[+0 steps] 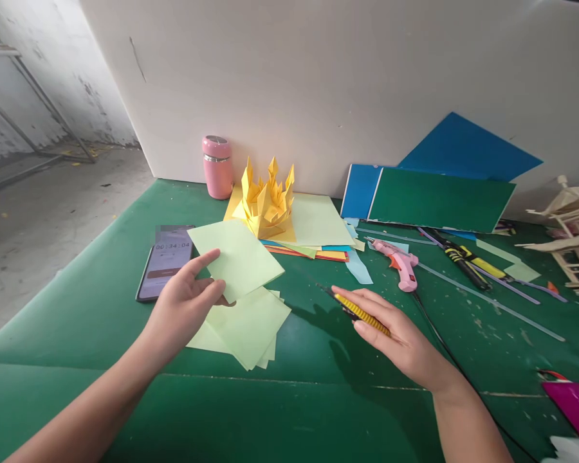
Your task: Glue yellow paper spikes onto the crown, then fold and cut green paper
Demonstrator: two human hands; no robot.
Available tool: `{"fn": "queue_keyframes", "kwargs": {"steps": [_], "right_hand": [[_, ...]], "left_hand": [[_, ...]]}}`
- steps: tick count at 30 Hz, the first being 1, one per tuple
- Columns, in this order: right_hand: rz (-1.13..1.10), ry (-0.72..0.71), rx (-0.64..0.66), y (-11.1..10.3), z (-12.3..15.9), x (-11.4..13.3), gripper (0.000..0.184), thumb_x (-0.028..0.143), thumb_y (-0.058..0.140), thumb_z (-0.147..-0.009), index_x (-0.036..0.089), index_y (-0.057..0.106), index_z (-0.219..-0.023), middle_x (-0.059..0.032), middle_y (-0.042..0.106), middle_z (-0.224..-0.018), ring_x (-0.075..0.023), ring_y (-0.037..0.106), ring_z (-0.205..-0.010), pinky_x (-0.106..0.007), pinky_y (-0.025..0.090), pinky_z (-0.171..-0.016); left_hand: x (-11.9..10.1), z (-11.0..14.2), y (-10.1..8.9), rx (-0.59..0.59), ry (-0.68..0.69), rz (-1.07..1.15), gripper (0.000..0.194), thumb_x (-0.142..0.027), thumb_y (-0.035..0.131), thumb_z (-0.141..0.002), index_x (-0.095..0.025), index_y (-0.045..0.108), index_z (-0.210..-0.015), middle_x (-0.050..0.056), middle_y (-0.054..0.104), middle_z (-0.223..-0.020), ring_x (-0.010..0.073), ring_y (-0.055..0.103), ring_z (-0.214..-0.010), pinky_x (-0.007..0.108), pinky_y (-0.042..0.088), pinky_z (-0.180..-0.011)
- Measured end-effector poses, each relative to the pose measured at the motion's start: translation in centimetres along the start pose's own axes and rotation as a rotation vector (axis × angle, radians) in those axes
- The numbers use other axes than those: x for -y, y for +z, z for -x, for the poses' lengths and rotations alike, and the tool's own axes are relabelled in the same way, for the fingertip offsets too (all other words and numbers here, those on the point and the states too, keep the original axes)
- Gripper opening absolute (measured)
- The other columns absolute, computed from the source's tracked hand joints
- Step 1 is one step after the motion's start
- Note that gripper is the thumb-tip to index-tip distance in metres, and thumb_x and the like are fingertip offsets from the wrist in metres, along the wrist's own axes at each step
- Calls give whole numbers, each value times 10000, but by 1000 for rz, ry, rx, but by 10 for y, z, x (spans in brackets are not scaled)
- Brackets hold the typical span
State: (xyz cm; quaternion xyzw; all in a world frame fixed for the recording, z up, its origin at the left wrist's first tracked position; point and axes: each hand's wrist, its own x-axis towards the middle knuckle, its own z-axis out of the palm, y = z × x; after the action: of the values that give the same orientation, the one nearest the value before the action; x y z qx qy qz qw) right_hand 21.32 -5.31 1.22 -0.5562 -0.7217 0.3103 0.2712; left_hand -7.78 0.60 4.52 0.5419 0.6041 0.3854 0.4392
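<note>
My left hand (186, 302) pinches a pale green paper square (236, 257) by its near corner and holds it lifted over a loose pile of the same green squares (251, 328). My right hand (390, 331) lies low over the green table with a yellow utility knife (359, 312) gripped in it, the blade end pointing left toward the pile. A yellow folded paper crown (267, 202) stands on pale yellow sheets behind the pile.
A phone (164, 267) showing a timer lies left of the lifted paper, and a pink cup (217, 166) stands by the wall. A pink glue gun (399, 262), its black cord, screwdrivers (468, 260), blue and green boards (439, 196), and a wooden stick model (574, 231) occupy the right side.
</note>
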Motion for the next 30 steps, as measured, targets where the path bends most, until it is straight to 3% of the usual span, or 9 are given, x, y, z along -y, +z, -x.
{"fn": "queue_keyframes", "kwargs": {"steps": [3,7,9,14,19,24,30], "right_hand": [[-74,54,-36,2,-1,-2,499,345,446,-910,300,411,-1406,-78,542,-1187,-184,594,-926,-297,529,-768],[-211,153,-80,6,-4,-5,504,354,401,-928,251,390,-1421,-66,619,-963,-122,530,-604,-248,510,-551],[-251,168,-126,7,-5,-4,505,368,421,-919,214,421,-1400,-60,634,-886,-111,471,-536,-230,461,-469],[-260,143,-301,11,-8,1,449,413,506,-860,178,580,-1236,-42,643,-774,-95,436,-460,-210,381,-379],[-121,126,-424,10,-7,5,365,392,582,-816,169,683,-1087,-34,693,-708,-146,599,-529,-229,486,-442],[67,-59,-482,9,-6,2,258,348,617,-810,195,747,-973,-56,754,-816,-200,694,-656,-267,565,-552],[342,-322,-434,8,-6,-4,228,211,603,-857,248,726,-1046,-31,724,-771,-144,640,-620,-238,504,-552]], "left_hand": [[1,0,-1,-39,19,64,754,-412,625,-667,-103,466,-1336,16,665,-667,246,674,-676,437,559,-733],[-1,1,0,-40,0,91,778,-366,638,-646,-99,450,-1352,-7,639,-622,250,676,-693,438,568,-752],[-1,1,0,-35,-12,98,776,-344,635,-642,-97,448,-1353,-10,638,-603,255,678,-698,442,567,-768],[-1,0,0,-51,-25,118,782,-325,639,-638,-110,438,-1362,2,666,-637,261,683,-721,444,565,-773],[-1,1,-1,-72,-44,133,773,-310,655,-636,-139,450,-1362,-1,666,-657,265,691,-748,433,565,-772],[0,0,-1,-71,-54,129,774,-300,652,-643,-152,441,-1373,-5,665,-653,267,692,-784,425,551,-814],[-3,1,0,-62,-86,117,794,-314,653,-630,-142,437,-1374,-25,625,-606,267,690,-769,420,550,-820]]}}
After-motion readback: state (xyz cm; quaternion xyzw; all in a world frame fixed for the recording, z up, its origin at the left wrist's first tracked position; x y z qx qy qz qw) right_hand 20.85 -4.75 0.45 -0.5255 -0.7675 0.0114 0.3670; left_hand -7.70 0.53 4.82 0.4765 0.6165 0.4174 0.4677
